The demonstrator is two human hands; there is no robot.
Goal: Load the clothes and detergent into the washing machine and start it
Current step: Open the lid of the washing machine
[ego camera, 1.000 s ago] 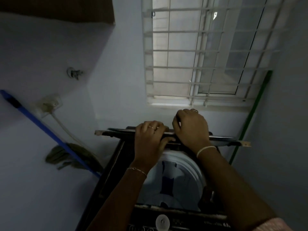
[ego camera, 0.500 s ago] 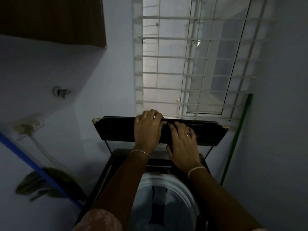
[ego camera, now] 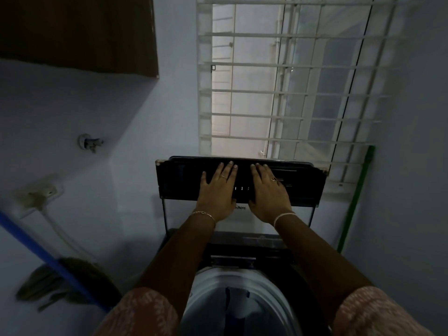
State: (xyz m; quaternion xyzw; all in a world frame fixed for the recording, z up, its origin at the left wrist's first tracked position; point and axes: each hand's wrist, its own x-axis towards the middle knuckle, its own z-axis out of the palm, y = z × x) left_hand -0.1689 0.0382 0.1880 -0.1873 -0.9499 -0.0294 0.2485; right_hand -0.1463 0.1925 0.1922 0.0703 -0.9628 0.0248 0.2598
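Note:
A top-loading washing machine [ego camera: 244, 241] stands below me with its dark lid [ego camera: 179, 180] raised upright against the barred window. My left hand [ego camera: 217, 190] and my right hand [ego camera: 268, 192] lie flat side by side on the lid's inner face, fingers straight and pointing up. Below my arms the round white drum opening [ego camera: 242, 299] shows, with something dark inside that I cannot make out. No detergent is in view.
A blue-handled broom [ego camera: 46, 258] leans on the left wall by a socket with a cable [ego camera: 41, 195] and a wall tap [ego camera: 88, 141]. A green stick [ego camera: 356, 197] stands right of the machine. A brown cabinet [ego camera: 77, 32] hangs at the upper left.
The lid has swung from nearly level to fully upright. My hands went from gripping its front edge to pressing flat on its inner face.

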